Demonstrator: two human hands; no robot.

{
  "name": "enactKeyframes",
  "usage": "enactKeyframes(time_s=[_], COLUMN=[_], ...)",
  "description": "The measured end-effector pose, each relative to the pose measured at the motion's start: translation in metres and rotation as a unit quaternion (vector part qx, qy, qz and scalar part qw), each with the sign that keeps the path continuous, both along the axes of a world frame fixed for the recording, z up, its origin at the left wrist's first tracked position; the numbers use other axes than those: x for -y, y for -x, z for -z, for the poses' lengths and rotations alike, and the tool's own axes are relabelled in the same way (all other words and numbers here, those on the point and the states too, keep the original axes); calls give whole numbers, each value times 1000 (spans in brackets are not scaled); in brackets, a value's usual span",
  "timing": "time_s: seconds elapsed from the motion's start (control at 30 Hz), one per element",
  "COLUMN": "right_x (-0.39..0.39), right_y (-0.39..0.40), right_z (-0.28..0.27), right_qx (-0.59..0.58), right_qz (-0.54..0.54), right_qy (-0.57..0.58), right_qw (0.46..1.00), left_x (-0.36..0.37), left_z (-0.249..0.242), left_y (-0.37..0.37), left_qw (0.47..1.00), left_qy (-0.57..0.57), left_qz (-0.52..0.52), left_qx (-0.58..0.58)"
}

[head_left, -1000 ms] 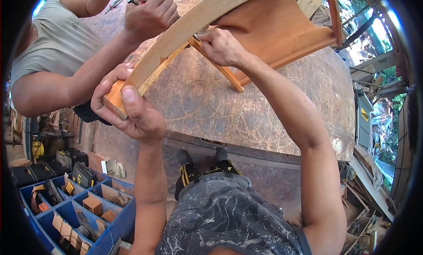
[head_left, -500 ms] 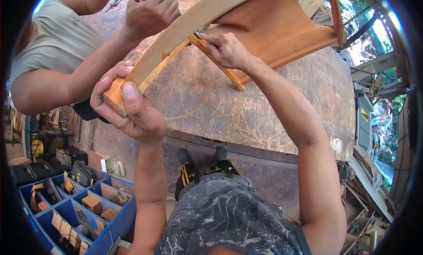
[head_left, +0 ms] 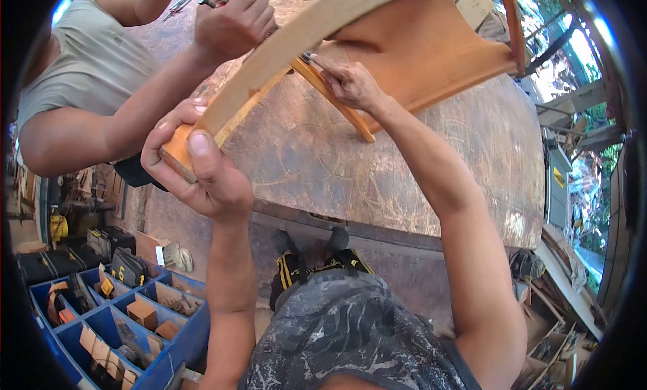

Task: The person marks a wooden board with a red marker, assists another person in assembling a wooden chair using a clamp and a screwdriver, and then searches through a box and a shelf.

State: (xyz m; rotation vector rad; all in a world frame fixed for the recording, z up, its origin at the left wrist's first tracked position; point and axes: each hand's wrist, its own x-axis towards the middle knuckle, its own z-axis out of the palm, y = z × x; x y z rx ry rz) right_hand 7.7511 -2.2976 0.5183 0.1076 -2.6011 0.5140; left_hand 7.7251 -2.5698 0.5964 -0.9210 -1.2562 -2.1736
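My left hand (head_left: pixel 199 157) is wrapped round the end of a curved wooden chair rail (head_left: pixel 269 58), thumb on its near face. The rail belongs to a wooden chair with a tan leather-like seat (head_left: pixel 421 50), tilted on the workbench. My right hand (head_left: pixel 354 83) is closed beside a slim wooden strut (head_left: pixel 330 93) under the rail. Its index finger reaches to a small dark metal piece (head_left: pixel 308 56), too small to name, where strut and rail meet. Whether other fingers hold anything is hidden.
The worn workbench (head_left: pixel 404 181) lies under the chair. At the left, a co-worker's hand (head_left: pixel 232 23) grips something with a metal end. A blue compartment box (head_left: pixel 195 329) with wood offcuts stands lower left, near black cases (head_left: pixel 111 242). Boards (head_left: pixel 573 282) lean at the right.
My right hand has shifted slightly down and right, its index finger straighter by the metal piece. The rail's held end has moved a little to the right with my left hand.
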Motion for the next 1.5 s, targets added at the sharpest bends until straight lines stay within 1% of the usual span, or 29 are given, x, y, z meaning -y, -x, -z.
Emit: enactKeyframes(time_s=[0.03, 0.13, 0.23, 0.37, 0.43, 0.47, 0.5, 0.57, 0.6, 0.63, 0.7, 0.73, 0.77, 0.83, 0.87, 0.97, 1.0, 1.03, 1.07, 1.1, 1.17, 1.2, 1.23, 1.3, 1.33, 1.37, 1.43, 1.47, 1.5], right_x=[-4, 3, 15, 23, 30, 41, 43, 45, 54, 53, 59, 58, 65, 76, 82, 91, 84, 69, 69, 71, 79, 52, 50, 52, 44, 46, 53, 39, 37], right_y=[5, 5, -1, 6, 13, 16, 20, 29, 29, 34, 48, 47, 51, 57, 52, 55, 54, 50, 46, 44, 35, 39, 36, 39, 43, 44, 37, 41, 39], right_z=[4, 4, -27, -62, -73, -85, -88, -92, -102, -100, -108, -114, -127, -145, -152, -146, -145, -140, -139, -133, -117, -79, -66, -53, -56, -69, -98, -70, -60], right_qx=[1, 9, 5, 24, 107, 144, 146, 149, 203, 206, 307, 282, 285, 409, 396, 401, 401, 400, 392, 391, 349, 223, 223, 129, 150, 143, 244, 202, 163], right_qz=[-8, 22, 29, 49, 77, 114, 114, 156, 172, 171, 112, 93, 96, 75, 87, 117, 119, 65, 11, 13, 145, 100, 105, 128, 138, 135, 85, 118, 114], right_qy=[0, -17, -33, -90, -142, -137, -140, -131, -137, -140, -221, -203, -203, -154, 21, -15, -18, 87, 193, 193, 35, -22, -21, -79, -7, -3, 6, 35, 33], right_qw=[1000, 1000, 999, 994, 981, 973, 973, 968, 954, 953, 919, 933, 932, 896, 914, 908, 908, 910, 900, 900, 925, 969, 969, 980, 979, 980, 966, 972, 980], left_x=[1, 4, -2, -1, 0, 0, 0, 2, 4, 6, 8, 8, 8, 10, 13, 18, 19, 21, 21, 21, 22, 21, 19, 18, 18, 17, 13, 12, 11], left_z=[1, 0, -4, -3, -5, -6, -5, -3, -3, -2, 0, 0, 0, 1, 0, -3, -2, -1, 1, 4, 5, 4, 3, 1, 0, 0, 2, 1, 1], left_y=[2, 5, 4, 8, 6, 5, 5, 6, 7, 7, 6, 7, 7, 7, 6, 7, 8, 8, 9, 11, 12, 12, 11, 15, 15, 15, 12, 11, 10], left_qw=[1000, 999, 1000, 999, 999, 999, 999, 999, 999, 999, 998, 999, 999, 998, 998, 998, 996, 993, 993, 994, 994, 996, 997, 997, 996, 996, 998, 998, 998], left_qy=[7, 31, 19, 26, 24, 26, 23, 36, 39, 37, 46, 35, 33, 38, 38, 55, 80, 108, 108, 101, 93, 77, 64, 68, 76, 80, 52, 51, 57], left_qz=[-2, -7, -18, -27, -24, -22, -21, -23, -9, -11, -5, 14, 18, 23, 27, 32, 8, -14, -10, -2, 10, 20, 32, 30, 24, 21, 16, 20, 20], left_qx=[-7, -14, 1, -12, -10, -10, -8, -12, -27, -23, -37, -38, -36, -38, -35, -22, -37, -51, -51, -52, -51, -42, -33, -35, -35, -41, -12, -23, -30])
